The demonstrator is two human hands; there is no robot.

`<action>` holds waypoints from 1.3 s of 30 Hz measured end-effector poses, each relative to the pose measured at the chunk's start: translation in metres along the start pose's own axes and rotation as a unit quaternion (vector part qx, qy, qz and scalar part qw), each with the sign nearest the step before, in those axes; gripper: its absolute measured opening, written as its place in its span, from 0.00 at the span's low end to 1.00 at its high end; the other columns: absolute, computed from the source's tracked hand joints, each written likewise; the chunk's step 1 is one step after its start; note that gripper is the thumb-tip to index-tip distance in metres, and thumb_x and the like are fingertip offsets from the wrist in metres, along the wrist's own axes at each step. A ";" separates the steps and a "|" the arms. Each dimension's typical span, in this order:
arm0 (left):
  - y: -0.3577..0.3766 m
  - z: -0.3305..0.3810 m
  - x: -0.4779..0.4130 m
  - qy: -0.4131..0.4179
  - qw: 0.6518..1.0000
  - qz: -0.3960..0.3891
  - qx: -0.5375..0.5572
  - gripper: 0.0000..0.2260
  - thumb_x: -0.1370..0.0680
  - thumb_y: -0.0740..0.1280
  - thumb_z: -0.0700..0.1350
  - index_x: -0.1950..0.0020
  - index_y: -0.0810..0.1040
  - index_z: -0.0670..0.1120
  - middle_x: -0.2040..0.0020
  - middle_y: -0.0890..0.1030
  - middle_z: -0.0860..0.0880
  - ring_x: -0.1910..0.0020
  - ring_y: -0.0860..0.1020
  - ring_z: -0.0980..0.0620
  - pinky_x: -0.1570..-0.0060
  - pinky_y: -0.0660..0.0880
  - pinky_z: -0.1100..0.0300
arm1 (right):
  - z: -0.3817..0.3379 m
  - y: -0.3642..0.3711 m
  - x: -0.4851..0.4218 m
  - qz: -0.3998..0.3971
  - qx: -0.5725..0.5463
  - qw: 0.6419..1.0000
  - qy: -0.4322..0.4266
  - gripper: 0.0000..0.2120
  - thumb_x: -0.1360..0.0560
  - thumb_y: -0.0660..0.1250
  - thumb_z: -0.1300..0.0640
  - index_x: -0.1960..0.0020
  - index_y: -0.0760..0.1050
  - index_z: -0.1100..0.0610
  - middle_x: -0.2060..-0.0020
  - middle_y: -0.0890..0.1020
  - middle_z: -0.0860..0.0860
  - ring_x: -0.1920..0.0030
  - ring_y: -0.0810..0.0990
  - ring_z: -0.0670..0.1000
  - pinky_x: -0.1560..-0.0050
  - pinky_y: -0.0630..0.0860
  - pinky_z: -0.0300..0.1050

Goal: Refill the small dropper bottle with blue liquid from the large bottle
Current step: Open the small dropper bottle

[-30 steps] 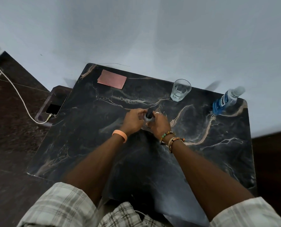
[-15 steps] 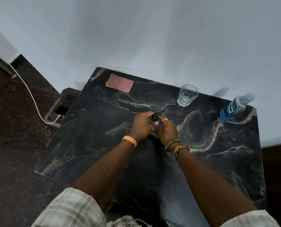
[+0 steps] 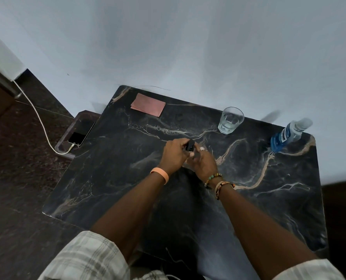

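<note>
Two hands meet at the small dropper bottle [image 3: 187, 165]: left hand [image 3: 174, 154] now pinches the black cap [image 3: 190, 145], right hand [image 3: 203, 164] grips the body; uncapping seems underway.

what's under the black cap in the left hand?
Beneath the black cap, the right hand wraps the small dropper bottle; only a pale sliver shows, fill level hidden.

I'm at home, by the look of it: a corner where my dark marble table [image 3: 111, 178] meets a plain pale wall [image 3: 188, 47]. My phone [image 3: 78, 137] charges on a white cable [image 3: 41, 120] on a low stand beside it. A water glass [image 3: 230, 121], a mouthwash bottle [image 3: 285, 136] and a pink paper [image 3: 148, 105] sit on top, all household things.
</note>
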State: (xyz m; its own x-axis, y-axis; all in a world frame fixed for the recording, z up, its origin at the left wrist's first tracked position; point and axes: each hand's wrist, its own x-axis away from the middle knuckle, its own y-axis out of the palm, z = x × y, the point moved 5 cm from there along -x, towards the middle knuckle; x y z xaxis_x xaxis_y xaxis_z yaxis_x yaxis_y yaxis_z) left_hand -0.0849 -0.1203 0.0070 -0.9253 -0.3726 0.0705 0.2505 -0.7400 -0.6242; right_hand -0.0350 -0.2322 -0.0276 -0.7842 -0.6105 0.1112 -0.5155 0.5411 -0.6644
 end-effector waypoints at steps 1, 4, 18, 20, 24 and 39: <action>0.001 0.002 0.000 0.008 1.000 -0.016 -0.024 0.04 0.28 0.74 0.43 0.55 0.81 0.48 0.58 0.82 0.53 0.56 0.79 0.53 0.57 0.73 0.64 | 0.001 0.001 0.000 -0.002 -0.006 1.000 -0.004 0.13 0.23 0.67 0.51 0.39 0.75 0.50 0.53 0.82 0.48 0.54 0.80 0.49 0.56 0.76 0.44; 0.006 0.002 0.001 0.019 0.997 -0.033 -0.064 0.06 0.26 0.72 0.46 0.52 0.82 0.45 0.55 0.81 0.47 0.55 0.78 0.49 0.55 0.73 0.56 | 0.005 0.003 0.002 0.005 0.019 1.000 0.017 0.12 0.25 0.70 0.57 0.41 0.78 0.51 0.53 0.83 0.49 0.53 0.81 0.50 0.55 0.78 0.46; 0.004 -0.007 0.008 0.012 0.998 0.032 0.051 0.18 0.31 0.77 0.44 0.42 0.82 0.49 0.45 0.83 0.52 0.46 0.79 0.57 0.43 0.77 0.51 | 0.017 0.005 0.003 0.033 0.058 0.992 0.105 0.06 0.25 0.71 0.53 0.52 0.80 0.55 0.61 0.81 0.51 0.59 0.80 0.51 0.63 0.68 0.41; 0.004 -0.007 0.006 -0.003 0.999 0.030 0.024 0.19 0.32 0.78 0.47 0.43 0.81 0.47 0.47 0.82 0.50 0.48 0.78 0.53 0.46 0.77 0.53 | 0.015 0.007 0.002 0.030 0.082 0.992 0.094 0.08 0.24 0.69 0.52 0.48 0.79 0.55 0.58 0.82 0.52 0.59 0.78 0.50 0.62 0.68 0.41; 0.008 -0.008 0.003 -0.007 0.998 -0.011 0.069 0.30 0.33 0.79 0.43 0.33 0.76 0.46 0.37 0.77 0.49 0.39 0.75 0.54 0.37 0.73 0.60 | 0.015 0.004 0.001 0.024 0.076 0.992 0.096 0.15 0.24 0.69 0.54 0.38 0.78 0.55 0.55 0.83 0.53 0.55 0.80 0.52 0.59 0.71 0.41; 0.003 -0.019 -0.003 -0.026 0.999 -0.021 0.030 0.13 0.32 0.79 0.45 0.50 0.83 0.47 0.52 0.85 0.51 0.51 0.82 0.54 0.50 0.80 0.53 | 0.012 0.005 0.005 0.022 0.079 0.993 0.086 0.18 0.24 0.69 0.48 0.38 0.77 0.56 0.53 0.82 0.55 0.52 0.81 0.55 0.59 0.71 0.44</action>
State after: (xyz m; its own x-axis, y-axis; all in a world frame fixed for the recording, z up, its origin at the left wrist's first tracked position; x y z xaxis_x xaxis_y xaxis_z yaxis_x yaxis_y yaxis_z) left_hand -0.0864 -0.1104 -0.0097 -0.9197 -0.3677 0.1373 0.2293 -0.7872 -0.5725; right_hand -0.0376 -0.2393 -0.0394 -0.8588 -0.4739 0.1945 -0.4296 0.4597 -0.7772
